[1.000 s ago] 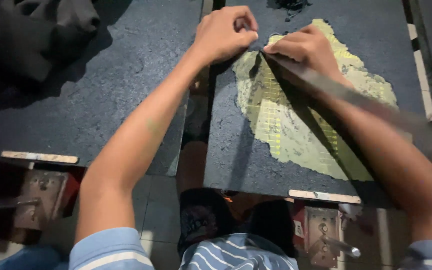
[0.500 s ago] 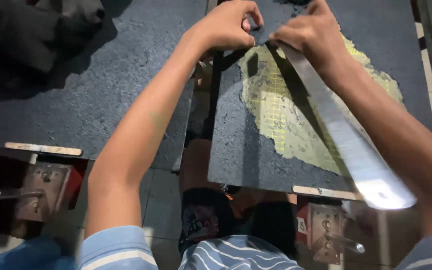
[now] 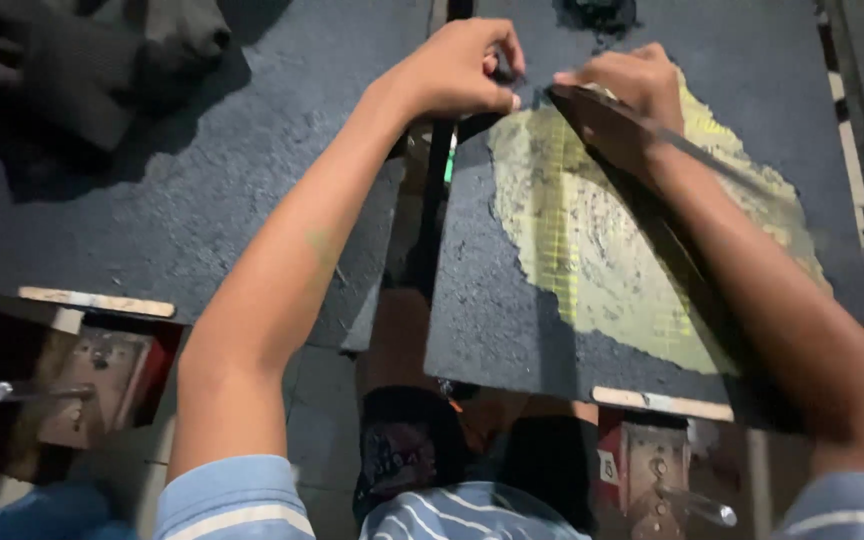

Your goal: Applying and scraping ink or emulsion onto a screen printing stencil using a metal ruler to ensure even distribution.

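Note:
A dark, gritty board (image 3: pixel 512 310) lies in front of me, and a ragged patch of yellow-green mesh (image 3: pixel 602 260) shows where its dark coating is gone. My right hand (image 3: pixel 627 90) grips a long flat metal blade (image 3: pixel 682 145) whose tip meets the mesh's upper left edge. The blade runs back along my forearm. My left hand (image 3: pixel 457 70) pinches something small and dark just left of the blade tip; I cannot tell what.
A second dark coated board (image 3: pixel 202 200) lies on the left, split from the first by a gap (image 3: pixel 432 220). Dark cloth (image 3: pixel 82 50) is bunched at the top left. Metal clamps with handles (image 3: pixel 72 385) (image 3: pixel 672 480) sit under the near edges.
The long blade has swung from lying out to the lower right back up along my right forearm. Both hands stay together at the mesh's top edge.

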